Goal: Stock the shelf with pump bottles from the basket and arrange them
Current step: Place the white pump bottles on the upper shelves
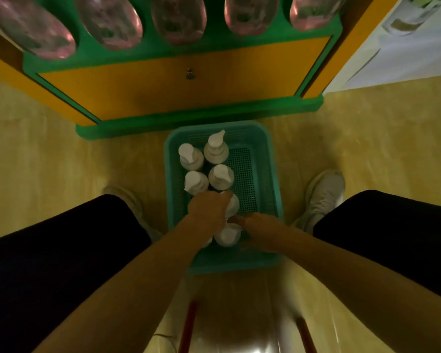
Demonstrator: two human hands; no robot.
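Note:
A teal plastic basket (pixel 270 174) stands on the floor between my feet, holding several white pump bottles (pixel 215 150) upright in two rows. My left hand (pixel 209 208) reaches into the basket and curls over the top of a pump bottle in the middle of the left row; the bottle itself is mostly hidden under the hand. My right hand (pixel 259 229) is low in the basket beside a near white bottle (pixel 228 235), fingers pointing left toward it; its grip is not plainly visible. The green and yellow shelf (pixel 189 98) rises just beyond the basket.
Pink bottles (pixel 112 24) line the upper shelf level at the top of view. My dark-trousered legs and white shoes (pixel 321 197) flank the basket on a beige floor. A white cabinet (pixel 405 42) stands at the right. Something shiny with red bars (pixel 191 324) lies below.

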